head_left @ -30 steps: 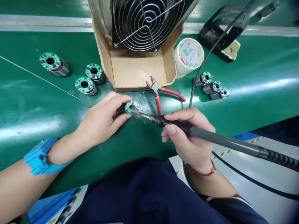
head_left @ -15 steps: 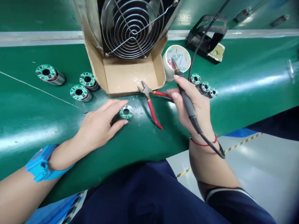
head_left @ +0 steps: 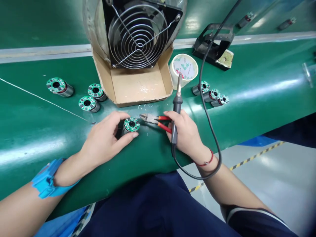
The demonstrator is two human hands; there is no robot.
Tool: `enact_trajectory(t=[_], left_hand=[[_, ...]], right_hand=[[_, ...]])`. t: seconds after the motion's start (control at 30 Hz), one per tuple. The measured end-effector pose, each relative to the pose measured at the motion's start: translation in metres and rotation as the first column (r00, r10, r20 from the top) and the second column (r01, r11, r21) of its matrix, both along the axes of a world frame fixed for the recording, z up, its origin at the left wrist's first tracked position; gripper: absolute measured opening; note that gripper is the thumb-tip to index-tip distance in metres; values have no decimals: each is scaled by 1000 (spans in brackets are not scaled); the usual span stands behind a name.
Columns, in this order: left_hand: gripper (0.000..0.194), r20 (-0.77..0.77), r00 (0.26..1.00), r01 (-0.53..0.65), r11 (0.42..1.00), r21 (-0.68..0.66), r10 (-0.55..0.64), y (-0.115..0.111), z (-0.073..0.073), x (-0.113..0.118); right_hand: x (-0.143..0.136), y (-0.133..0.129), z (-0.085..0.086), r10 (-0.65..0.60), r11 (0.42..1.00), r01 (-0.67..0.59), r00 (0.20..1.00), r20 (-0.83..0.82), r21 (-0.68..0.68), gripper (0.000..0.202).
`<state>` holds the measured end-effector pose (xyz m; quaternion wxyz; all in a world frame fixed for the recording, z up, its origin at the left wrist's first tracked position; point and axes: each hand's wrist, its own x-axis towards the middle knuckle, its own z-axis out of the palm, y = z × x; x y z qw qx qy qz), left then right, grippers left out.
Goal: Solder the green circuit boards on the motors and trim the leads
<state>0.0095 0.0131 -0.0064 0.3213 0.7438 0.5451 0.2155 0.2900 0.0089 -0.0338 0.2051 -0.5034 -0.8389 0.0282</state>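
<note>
On the green bench [head_left: 37,144] a wire-guarded fan [head_left: 139,36] stands at the back in an open cardboard tray [head_left: 138,87], with a roll of tape [head_left: 184,69] and a black stand [head_left: 213,44] to its right. Three small motors [head_left: 211,93] lie right of the tray, three more [head_left: 86,93] left of it. The left hand [head_left: 106,140] grips a motor with a green round board [head_left: 131,124] lying on the bench. The right hand [head_left: 186,133] is clenched around a soldering iron [head_left: 175,112], tip pointing away, while resting on the handles of red cutters [head_left: 155,120] just beside the board.
</note>
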Motion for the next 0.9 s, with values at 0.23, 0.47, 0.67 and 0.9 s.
enact_trajectory(t=[0.23, 0.47, 0.67, 0.9], left_hand=[[31, -77, 997, 33, 994, 101, -25, -2, -3, -1], [27, -112, 993, 67, 975, 211, -43, 0, -2, -2], [29, -155, 986, 101, 966, 236, -65, -2, -2, -2], [29, -164, 984, 119, 954, 274, -76, -4, 1, 0]], right_hand=[[0, -3, 21, 220, 975, -220, 975, 21, -17, 44], [0, -3, 26, 193, 981, -193, 981, -9, -16, 36], [-2, -2, 28, 209, 978, -209, 975, 78, -9, 29], [-4, -2, 30, 171, 984, -174, 981, 88, 34, 24]])
